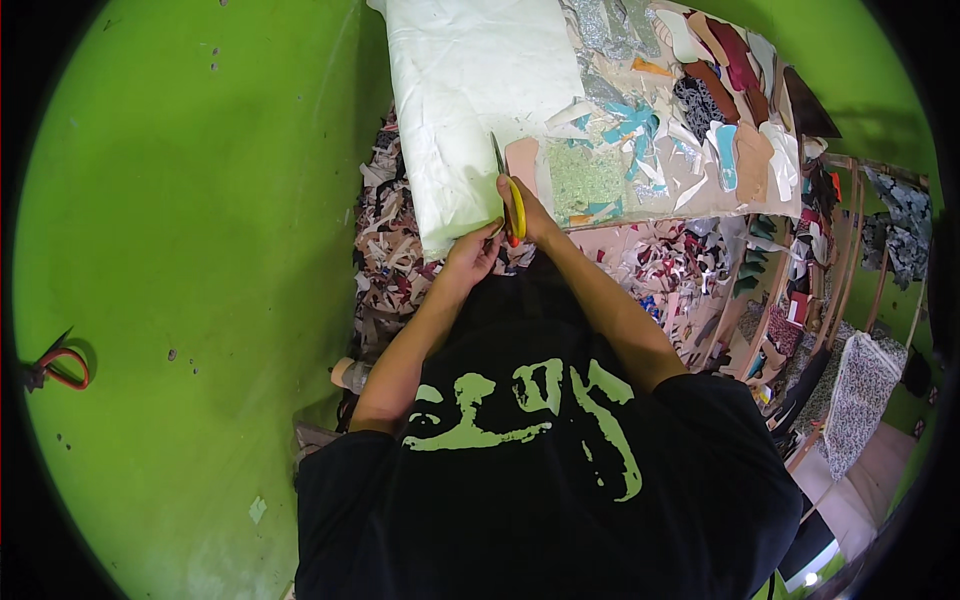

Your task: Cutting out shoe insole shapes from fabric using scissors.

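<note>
My scissors point(515, 212) have slim metal blades and smooth, plastic-looking handles. The white sheet point(475, 90) before me looks matt and creased, cloth or paper, I can't tell which. Nearby, a pale green piece point(585, 172) has a grainy glitter. My shirt point(510, 510) is matt cloth; the green wall point(200, 230) looks smoothly painted.

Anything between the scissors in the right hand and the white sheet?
Nothing visible. The blades of the scissors in the right hand appear over the white sheet. The pinkish piece sits right of them; the left hand is by the sheet's lower edge.
</note>
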